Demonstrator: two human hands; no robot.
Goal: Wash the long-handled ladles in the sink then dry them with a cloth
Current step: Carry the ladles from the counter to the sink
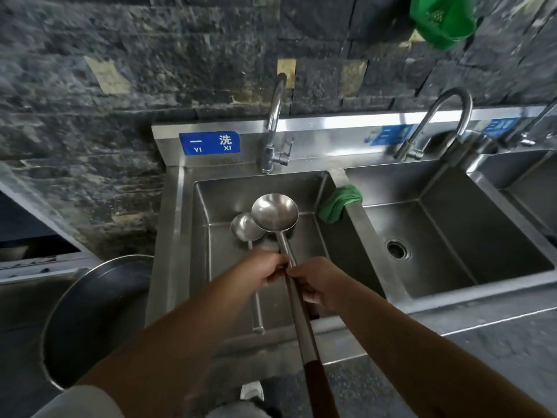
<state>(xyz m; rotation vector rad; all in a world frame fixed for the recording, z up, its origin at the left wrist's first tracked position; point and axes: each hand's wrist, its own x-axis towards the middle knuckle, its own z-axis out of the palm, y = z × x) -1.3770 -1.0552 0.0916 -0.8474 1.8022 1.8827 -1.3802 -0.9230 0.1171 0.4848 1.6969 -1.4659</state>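
I hold a large steel ladle [275,212] over the left sink basin [327,245], bowl up and facing me. Its long handle runs down toward me and ends in a dark wooden grip. My left hand [265,270] and my right hand [313,284] both grip the metal shaft side by side, just below the bowl. A second, smaller ladle [245,227] lies in the basin under the first, its thin handle reaching the near rim. A green cloth [339,203] is draped over the divider between the left and middle basins.
The left tap [275,122] stands behind the basin, with no water visible. The middle basin [446,236] has a drain and its own tap [437,122]. A big round metal pot [96,321] stands on the floor at left. A green object [441,19] hangs on the stone wall.
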